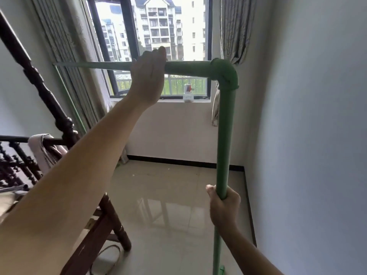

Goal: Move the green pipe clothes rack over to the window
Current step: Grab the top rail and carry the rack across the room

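Observation:
The green pipe clothes rack [225, 135] fills the middle of the view, with a horizontal top bar, an elbow joint at the upper right and a vertical post running down to the floor. My left hand [148, 78] is wrapped over the top bar, left of the elbow. My right hand [223, 205] grips the near vertical post low down. The far post shows thin at the left, beside the curtain. The window [168, 46] lies straight ahead behind the rack.
A dark wooden stair railing [39, 92] with a cloth draped on it runs along the left, and a wooden chair [107, 225] stands at the lower left. A white wall closes the right side. A small jar [188, 94] sits on the windowsill. Glossy tiled floor [168, 195] lies ahead.

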